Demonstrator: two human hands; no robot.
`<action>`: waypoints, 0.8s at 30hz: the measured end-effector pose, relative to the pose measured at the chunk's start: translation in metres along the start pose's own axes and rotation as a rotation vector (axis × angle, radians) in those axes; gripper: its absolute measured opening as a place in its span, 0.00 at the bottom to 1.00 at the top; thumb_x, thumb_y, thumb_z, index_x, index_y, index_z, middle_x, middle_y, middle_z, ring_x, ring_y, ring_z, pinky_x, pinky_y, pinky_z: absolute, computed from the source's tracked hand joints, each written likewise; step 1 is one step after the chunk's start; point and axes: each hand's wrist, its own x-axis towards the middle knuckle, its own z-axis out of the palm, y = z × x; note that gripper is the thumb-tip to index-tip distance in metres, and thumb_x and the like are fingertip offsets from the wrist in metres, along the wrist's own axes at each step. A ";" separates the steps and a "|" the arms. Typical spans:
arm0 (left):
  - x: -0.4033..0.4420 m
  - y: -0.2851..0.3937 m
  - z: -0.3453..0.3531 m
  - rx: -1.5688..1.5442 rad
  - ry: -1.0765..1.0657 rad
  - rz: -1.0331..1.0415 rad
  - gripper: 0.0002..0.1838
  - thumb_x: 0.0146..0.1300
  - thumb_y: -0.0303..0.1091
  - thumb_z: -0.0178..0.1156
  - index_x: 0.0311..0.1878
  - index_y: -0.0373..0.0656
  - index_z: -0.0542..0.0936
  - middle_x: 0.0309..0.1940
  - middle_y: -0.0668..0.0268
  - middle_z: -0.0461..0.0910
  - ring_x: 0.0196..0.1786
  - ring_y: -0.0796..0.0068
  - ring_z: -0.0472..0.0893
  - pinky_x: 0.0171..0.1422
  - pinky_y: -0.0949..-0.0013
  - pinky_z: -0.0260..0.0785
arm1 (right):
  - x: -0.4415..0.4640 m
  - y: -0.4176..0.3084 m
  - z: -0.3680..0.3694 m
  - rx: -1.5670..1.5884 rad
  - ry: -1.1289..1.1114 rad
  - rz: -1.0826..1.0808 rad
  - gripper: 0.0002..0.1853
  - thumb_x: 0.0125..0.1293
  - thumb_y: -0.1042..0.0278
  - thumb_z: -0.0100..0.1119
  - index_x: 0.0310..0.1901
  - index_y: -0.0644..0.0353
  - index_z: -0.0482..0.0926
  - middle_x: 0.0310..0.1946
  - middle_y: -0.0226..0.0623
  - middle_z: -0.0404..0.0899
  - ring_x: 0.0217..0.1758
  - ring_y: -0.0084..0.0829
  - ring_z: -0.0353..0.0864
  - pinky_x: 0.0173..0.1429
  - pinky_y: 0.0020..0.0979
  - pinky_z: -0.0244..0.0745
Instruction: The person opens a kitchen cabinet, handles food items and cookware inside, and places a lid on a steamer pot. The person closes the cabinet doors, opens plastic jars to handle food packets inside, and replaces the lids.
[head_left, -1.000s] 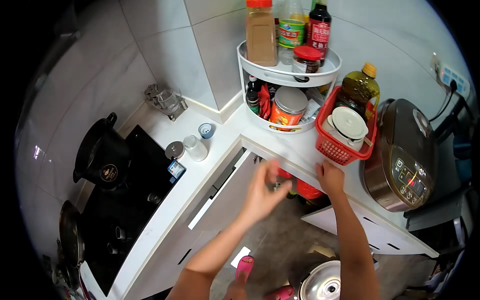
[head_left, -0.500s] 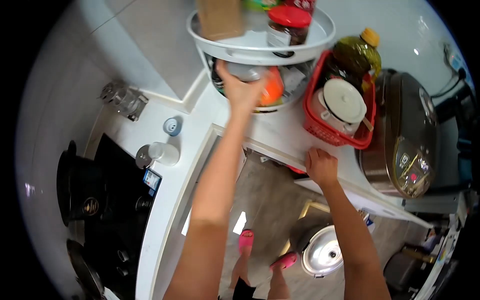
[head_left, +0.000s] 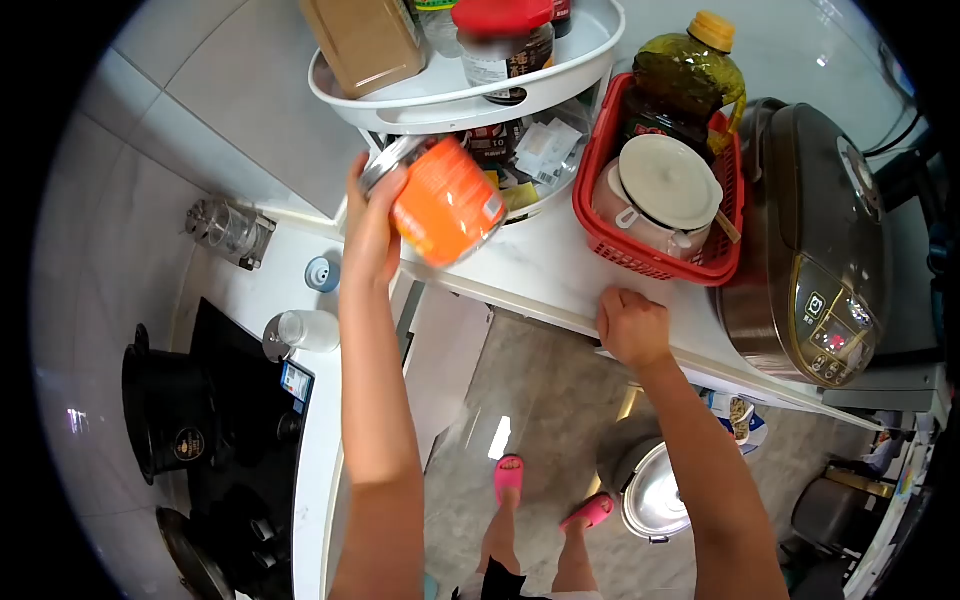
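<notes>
Where the orange jar [head_left: 450,210] is: in the left hand [head_left: 370,225], above the desk [head_left: 530,278] and in front of the white rack [head_left: 470,118], tilted, its metal lid [head_left: 392,165] toward the far left and its base toward the near right.
Left hand: closed partway, around the lid end of the jar, with the thumb on the visible side.
Right hand [head_left: 635,325]: curled into a loose fist on the desk's near edge, nothing showing in it.
Done with the jar: by the look of it, it is grasped and out in front of the rack's lower tier, lid on.
Left with the jar: it is not yet set down; nothing beyond that can be judged.
Rack contents: packets [head_left: 548,150] on the lower tier; a red-lidded jar [head_left: 505,50] and a brown container [head_left: 365,45] on the upper.
Right of the rack: a red basket [head_left: 640,260] bearing an oil bottle [head_left: 690,75] and a white-lidded pot [head_left: 670,180], then a rice cooker [head_left: 840,240].
Left on the desk: a blue cap [head_left: 322,274] and a clear glass jar [head_left: 312,331], near the stove [head_left: 245,390].
Hidden or cut off: the left fingers behind the jar; the right palm; the tops of things on the upper tier, past the frame.
Hard to make out: the orange jar's print, blurred; its contents; whether its lid end touches the rack.
</notes>
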 end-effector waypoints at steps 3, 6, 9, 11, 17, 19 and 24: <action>-0.044 -0.010 -0.033 -0.281 -0.035 -0.084 0.38 0.56 0.54 0.59 0.64 0.38 0.64 0.58 0.59 0.71 0.58 0.63 0.74 0.63 0.59 0.67 | -0.002 0.002 0.005 -0.031 -0.009 0.004 0.07 0.51 0.67 0.59 0.29 0.55 0.71 0.22 0.33 0.75 0.26 0.35 0.79 0.26 0.37 0.74; -0.085 -0.025 -0.044 -0.539 -0.116 -0.017 0.45 0.48 0.58 0.65 0.65 0.40 0.64 0.57 0.58 0.73 0.57 0.62 0.75 0.61 0.58 0.70 | -0.001 0.001 0.003 0.007 0.000 0.004 0.06 0.52 0.67 0.59 0.29 0.55 0.71 0.22 0.33 0.75 0.25 0.36 0.79 0.26 0.37 0.74; -0.100 -0.045 -0.037 -0.558 -0.105 0.010 0.55 0.42 0.53 0.71 0.72 0.50 0.53 0.58 0.56 0.71 0.58 0.59 0.75 0.61 0.54 0.71 | -0.001 0.000 0.003 0.009 -0.011 -0.001 0.06 0.54 0.67 0.58 0.29 0.55 0.71 0.23 0.33 0.76 0.25 0.36 0.79 0.27 0.38 0.74; -0.106 -0.047 -0.032 -0.578 -0.117 -0.049 0.58 0.40 0.49 0.73 0.73 0.58 0.48 0.60 0.54 0.69 0.58 0.57 0.74 0.62 0.51 0.71 | -0.001 -0.003 0.001 -0.006 -0.029 0.002 0.06 0.54 0.67 0.58 0.29 0.55 0.71 0.23 0.33 0.76 0.25 0.37 0.79 0.27 0.39 0.74; -0.107 -0.047 -0.025 -0.533 -0.113 0.021 0.62 0.36 0.45 0.76 0.73 0.54 0.47 0.60 0.60 0.69 0.58 0.62 0.74 0.63 0.55 0.69 | 0.001 -0.002 0.001 -0.044 -0.042 0.003 0.05 0.55 0.67 0.58 0.29 0.53 0.71 0.23 0.33 0.76 0.25 0.37 0.79 0.26 0.39 0.74; -0.106 -0.043 -0.021 -0.438 -0.088 0.100 0.68 0.30 0.44 0.79 0.74 0.55 0.42 0.62 0.62 0.65 0.61 0.61 0.72 0.65 0.55 0.67 | 0.002 -0.003 0.000 -0.071 -0.060 0.007 0.05 0.55 0.67 0.58 0.28 0.53 0.71 0.23 0.33 0.76 0.24 0.36 0.79 0.26 0.38 0.74; -0.109 -0.031 -0.014 -0.287 -0.087 0.095 0.76 0.24 0.50 0.81 0.74 0.53 0.36 0.63 0.61 0.61 0.65 0.61 0.66 0.69 0.55 0.60 | 0.002 -0.003 -0.001 -0.077 -0.053 0.002 0.05 0.54 0.66 0.58 0.28 0.53 0.71 0.22 0.33 0.76 0.24 0.35 0.79 0.25 0.37 0.74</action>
